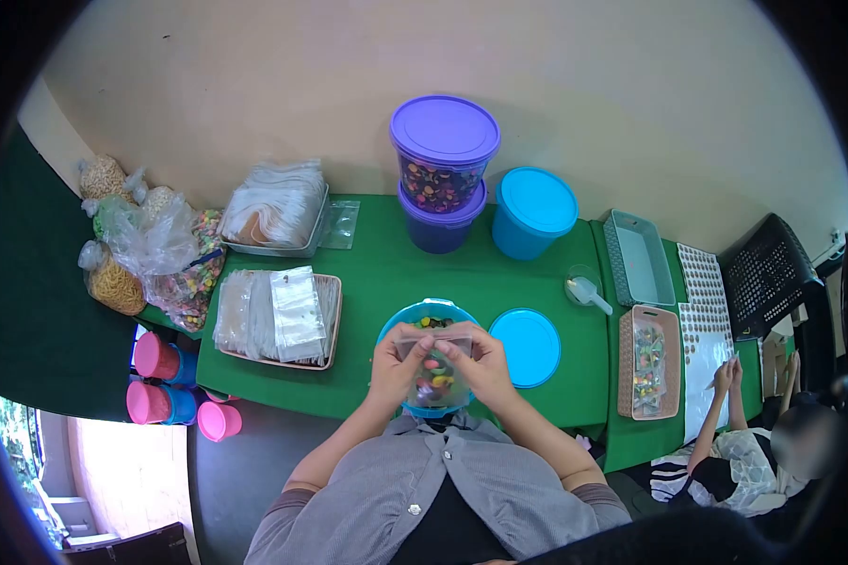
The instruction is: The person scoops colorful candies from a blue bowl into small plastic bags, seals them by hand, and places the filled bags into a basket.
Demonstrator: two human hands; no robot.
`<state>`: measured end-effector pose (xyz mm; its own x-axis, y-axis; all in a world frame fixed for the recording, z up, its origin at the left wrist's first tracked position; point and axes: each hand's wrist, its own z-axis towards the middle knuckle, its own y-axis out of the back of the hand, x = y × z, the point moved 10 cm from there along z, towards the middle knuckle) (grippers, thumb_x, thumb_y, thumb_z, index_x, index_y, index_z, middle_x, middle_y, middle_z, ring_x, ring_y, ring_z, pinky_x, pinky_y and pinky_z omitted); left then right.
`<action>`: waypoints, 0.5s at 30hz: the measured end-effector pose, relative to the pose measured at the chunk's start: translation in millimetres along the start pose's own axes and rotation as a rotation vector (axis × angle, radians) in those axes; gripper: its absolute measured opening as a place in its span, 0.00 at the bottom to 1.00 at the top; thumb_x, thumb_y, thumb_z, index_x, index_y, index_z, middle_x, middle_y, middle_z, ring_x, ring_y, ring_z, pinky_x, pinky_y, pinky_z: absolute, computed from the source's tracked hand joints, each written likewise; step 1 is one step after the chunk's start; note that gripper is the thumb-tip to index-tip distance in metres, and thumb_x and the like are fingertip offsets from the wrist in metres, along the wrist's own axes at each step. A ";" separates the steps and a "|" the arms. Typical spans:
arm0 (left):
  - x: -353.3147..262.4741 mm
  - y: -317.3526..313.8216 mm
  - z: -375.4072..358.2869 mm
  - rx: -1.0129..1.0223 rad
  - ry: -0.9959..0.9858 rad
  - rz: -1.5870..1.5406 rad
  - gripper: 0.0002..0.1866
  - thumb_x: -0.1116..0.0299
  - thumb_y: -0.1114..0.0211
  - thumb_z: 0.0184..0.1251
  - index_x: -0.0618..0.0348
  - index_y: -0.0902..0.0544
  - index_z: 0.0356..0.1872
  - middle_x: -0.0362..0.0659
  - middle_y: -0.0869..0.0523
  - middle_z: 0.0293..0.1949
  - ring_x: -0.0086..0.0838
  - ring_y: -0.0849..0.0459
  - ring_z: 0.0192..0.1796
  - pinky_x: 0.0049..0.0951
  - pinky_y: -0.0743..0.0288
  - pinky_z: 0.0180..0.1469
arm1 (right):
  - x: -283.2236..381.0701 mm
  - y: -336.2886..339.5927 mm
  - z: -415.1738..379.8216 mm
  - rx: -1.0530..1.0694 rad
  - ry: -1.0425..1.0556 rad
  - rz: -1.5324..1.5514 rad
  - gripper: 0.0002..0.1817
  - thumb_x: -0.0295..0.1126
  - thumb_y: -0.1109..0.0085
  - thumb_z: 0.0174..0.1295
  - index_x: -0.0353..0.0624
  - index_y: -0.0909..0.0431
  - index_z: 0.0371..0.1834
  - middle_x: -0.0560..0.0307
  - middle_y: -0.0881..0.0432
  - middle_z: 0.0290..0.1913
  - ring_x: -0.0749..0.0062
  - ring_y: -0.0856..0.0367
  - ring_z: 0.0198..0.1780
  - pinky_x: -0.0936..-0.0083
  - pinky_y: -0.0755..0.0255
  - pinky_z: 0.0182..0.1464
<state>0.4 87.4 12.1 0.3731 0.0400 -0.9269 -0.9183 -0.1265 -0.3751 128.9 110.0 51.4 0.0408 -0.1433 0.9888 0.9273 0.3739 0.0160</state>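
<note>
A clear plastic bag (438, 384) with colourful pieces inside hangs between my two hands. My left hand (400, 363) pinches its top edge on the left side. On the right side, my right hand (478, 362) pinches the same edge, with the thumbs close together. Under the bag is an open blue tub (388, 327) holding more colourful pieces, partly hidden by my hands and the bag. A round blue lid (525, 348) lies flat on the green table to the right of the tub.
Purple tubs (446, 132) and a lidded blue tub (535, 215) stand at the back. Baskets of empty bags (297, 315) are left. A scoop (589, 294), a basket of filled bags (650, 367) and a co-worker (754, 461) are right.
</note>
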 end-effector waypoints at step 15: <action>-12.2 5.4 -8.0 0.048 -0.072 0.211 0.11 0.72 0.38 0.71 0.68 0.16 0.48 0.45 0.12 0.40 0.23 0.15 0.42 0.23 0.21 0.46 | -5.1 20.5 -15.2 -0.111 -0.041 0.040 0.10 0.31 0.42 0.68 0.34 0.17 0.41 0.58 0.20 0.39 0.74 0.24 0.43 0.79 0.32 0.46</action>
<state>-8.0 78.2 21.5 0.1637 0.0885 -0.9825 -0.9808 -0.0924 -0.1717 153.3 104.5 44.5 0.0655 -0.0914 0.9937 0.9608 0.2747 -0.0381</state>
